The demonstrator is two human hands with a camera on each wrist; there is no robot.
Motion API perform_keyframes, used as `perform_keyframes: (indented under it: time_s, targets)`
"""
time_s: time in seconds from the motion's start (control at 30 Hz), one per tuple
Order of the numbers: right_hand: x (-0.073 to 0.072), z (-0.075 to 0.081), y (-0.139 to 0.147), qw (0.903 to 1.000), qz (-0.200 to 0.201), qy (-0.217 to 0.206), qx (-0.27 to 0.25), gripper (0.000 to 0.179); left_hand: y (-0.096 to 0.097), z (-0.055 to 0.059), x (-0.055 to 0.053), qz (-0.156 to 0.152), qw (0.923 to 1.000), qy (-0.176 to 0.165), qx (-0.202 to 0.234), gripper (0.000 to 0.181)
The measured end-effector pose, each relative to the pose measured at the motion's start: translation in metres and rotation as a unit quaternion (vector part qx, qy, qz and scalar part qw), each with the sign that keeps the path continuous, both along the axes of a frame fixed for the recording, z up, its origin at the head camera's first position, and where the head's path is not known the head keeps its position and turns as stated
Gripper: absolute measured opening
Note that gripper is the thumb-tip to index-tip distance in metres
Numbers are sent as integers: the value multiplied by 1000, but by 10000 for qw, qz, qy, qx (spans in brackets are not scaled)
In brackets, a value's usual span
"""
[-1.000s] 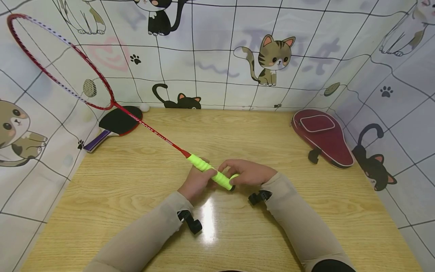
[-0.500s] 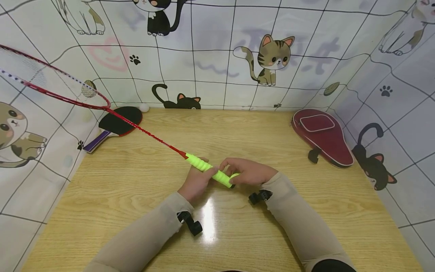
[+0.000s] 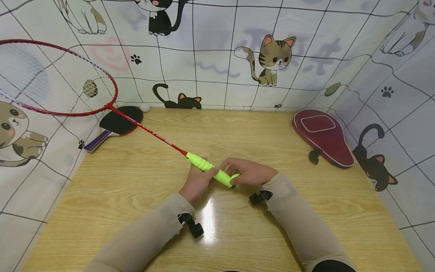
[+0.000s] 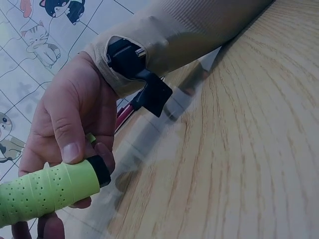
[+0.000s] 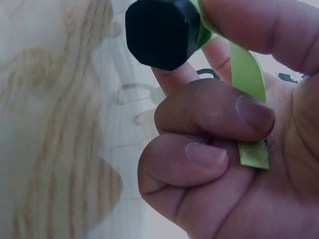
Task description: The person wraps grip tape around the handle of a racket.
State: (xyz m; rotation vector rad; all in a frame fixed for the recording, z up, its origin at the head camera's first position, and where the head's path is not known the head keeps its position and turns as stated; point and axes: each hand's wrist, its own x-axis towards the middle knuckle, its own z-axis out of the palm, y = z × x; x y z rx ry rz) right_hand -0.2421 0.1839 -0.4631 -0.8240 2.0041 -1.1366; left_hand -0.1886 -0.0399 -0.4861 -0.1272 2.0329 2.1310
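Note:
A red badminton racket (image 3: 153, 133) slants up to the left, its head partly past the head view's left edge. Neon yellow-green perforated grip tape (image 4: 55, 189) covers its handle. My left hand (image 3: 198, 182) grips the handle from below, thumb along the tape. At the butt, my right hand (image 3: 250, 172) pinches the tape between thumb and fingers. In the right wrist view a loose strip of tape (image 5: 248, 74) runs through the palm, its tail under a curled finger. The black octagonal butt cap (image 5: 158, 34) is beside the fingers.
A table tennis paddle (image 3: 119, 121) with a purple-edged handle lies at the back left, behind the racket shaft, with a white ball (image 3: 145, 108) beside it. A dark red paddle case (image 3: 323, 138) lies at the back right. Cat-print sheeting (image 3: 217, 64) surrounds the wooden table (image 3: 238, 234).
The racket has turned about its shaft: its head swung lower and left, passed nearly edge-on, and now shows a wider face. Both hands stay at the handle with barely any shift.

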Motion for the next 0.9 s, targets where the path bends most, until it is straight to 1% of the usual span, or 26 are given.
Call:
perform_keyframes:
  time_s: [0.13, 0.33, 0.4, 0.57, 0.63, 0.8, 0.9]
  targets:
    - [1, 3, -1, 10000, -8, 0, 25, 43, 1, -1, -1, 82, 9999, 24, -98, 65]
    - [0, 5, 4, 9997, 84, -147, 184, 45, 0, 2, -1, -55, 9996, 76, -263, 61]
    - [0, 4, 5, 9995, 121, -202, 203, 46, 0, 2, -1, -98, 9996, 82, -232, 60]
    - [-1, 0, 5, 9997, 152, -135, 151, 46, 0, 0, -2, -188, 9998, 97, -72, 60]
    - [-1, 0, 4, 9998, 141, -76, 155, 46, 0, 0, -2, -201, 9997, 137, -37, 57]
    - [0, 3, 3, 9997, 111, 21, 226, 47, 0, 0, -1, -176, 9994, 225, -215, 36]
    - [0, 3, 4, 9997, 117, -91, 188, 47, 1, 1, 0, -196, 9993, 212, -238, 32]
